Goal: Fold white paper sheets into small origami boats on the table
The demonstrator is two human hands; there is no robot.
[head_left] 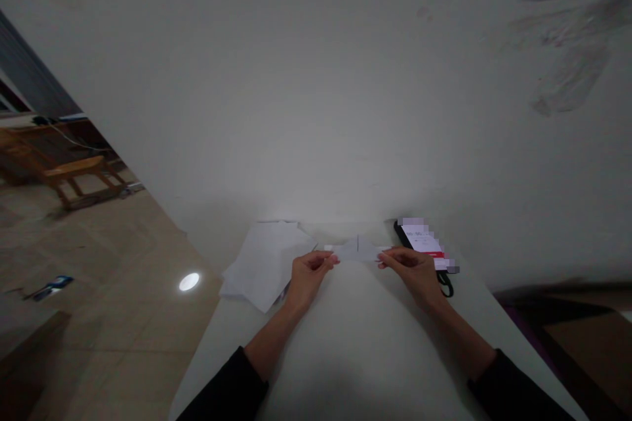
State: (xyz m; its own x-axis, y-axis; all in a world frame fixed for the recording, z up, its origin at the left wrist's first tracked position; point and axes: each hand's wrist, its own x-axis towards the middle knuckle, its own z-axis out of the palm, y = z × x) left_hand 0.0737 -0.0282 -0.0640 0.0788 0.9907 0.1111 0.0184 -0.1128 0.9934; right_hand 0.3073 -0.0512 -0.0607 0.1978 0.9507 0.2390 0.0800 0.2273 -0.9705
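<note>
Head view: your left fingers (326,262) and right fingers (390,256) pinch the paper (357,251), seemingly a steadying step; moving it calls for even grips.

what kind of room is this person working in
Probably a lived-in room in a home or dorm: a white table against a scuffed, off-white wall, a brown wooden chair and a beige tiled floor.
</note>
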